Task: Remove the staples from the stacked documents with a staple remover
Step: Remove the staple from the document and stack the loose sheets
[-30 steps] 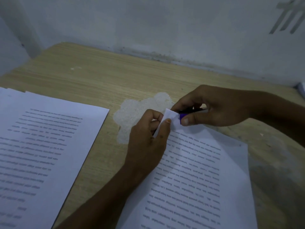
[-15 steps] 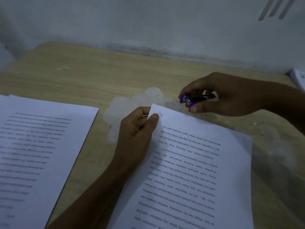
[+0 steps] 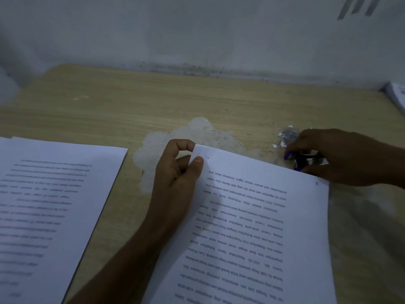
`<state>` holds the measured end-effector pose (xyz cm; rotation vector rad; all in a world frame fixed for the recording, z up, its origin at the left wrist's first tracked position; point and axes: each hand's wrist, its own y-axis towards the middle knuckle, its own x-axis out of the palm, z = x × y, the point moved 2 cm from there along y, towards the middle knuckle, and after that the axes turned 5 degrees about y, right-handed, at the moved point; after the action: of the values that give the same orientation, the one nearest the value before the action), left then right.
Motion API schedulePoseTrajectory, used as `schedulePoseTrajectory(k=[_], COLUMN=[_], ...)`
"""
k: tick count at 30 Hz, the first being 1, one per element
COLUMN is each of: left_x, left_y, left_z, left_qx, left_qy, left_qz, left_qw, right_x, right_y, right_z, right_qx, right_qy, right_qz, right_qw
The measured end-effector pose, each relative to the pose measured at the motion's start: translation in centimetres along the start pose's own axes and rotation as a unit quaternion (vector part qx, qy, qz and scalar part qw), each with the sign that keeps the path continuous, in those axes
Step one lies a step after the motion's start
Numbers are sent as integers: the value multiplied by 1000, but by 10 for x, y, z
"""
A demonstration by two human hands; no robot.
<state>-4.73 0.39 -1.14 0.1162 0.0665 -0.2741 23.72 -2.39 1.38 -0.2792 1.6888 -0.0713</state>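
A stapled document [image 3: 252,227] of printed pages lies on the wooden table [image 3: 153,102], text upside down to me. My left hand [image 3: 177,172] pinches its top left corner, thumb on top, right beside a staple [image 3: 206,156] still in the paper. My right hand [image 3: 341,156] grips a purple and metal staple remover [image 3: 304,160] at the document's top right edge, well away from the staple. A small heap of pulled staples and paper bits [image 3: 288,134] lies just beyond that hand.
A second stack of printed pages [image 3: 48,211] lies on the left of the table. A pale worn patch [image 3: 192,139] marks the tabletop by my left hand. More white papers [image 3: 396,95] sit at the far right edge. A wall stands behind.
My right hand has carried the staple remover away from the document's corner, rightward to beside the heap of staples. My left hand still holds the corner, which now lies flatter.
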Motion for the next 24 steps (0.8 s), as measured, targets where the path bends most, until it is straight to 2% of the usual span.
schedulePoseTrajectory(k=[3,5,8,10,12,15,21,24], left_x=[-2,-4,-3,-2,0,2,2,2], left_y=[1,2,3,2,-1,-6,-4,-2], left_z=[-1,-2,0,3,7,11,4,2], left_qx=[-20,-24,-28,-27,-20,-11,15,25], left_qy=[1,13,13,1,-15,-42,-77,-105], left_qz=[3,7,8,10,12,5,-22,-50], left_qw=[1000,1000,999,1000,1000,999,997,993], right_x=[2,-4,-22,-34,-33,-16,-3,2], right_y=[-2,-6,-11,-17,-17,-11,-11,-15], right_z=[0,3,-1,-26,-57,-90,-102,-99], right_qx=[-1,15,-10,-32,-34,-45,-93,-128], right_qy=[1,41,84,173,259,229,245,202], right_qz=[10,22,123,198,190,177,296,348], right_qw=[1000,999,989,964,946,956,918,906])
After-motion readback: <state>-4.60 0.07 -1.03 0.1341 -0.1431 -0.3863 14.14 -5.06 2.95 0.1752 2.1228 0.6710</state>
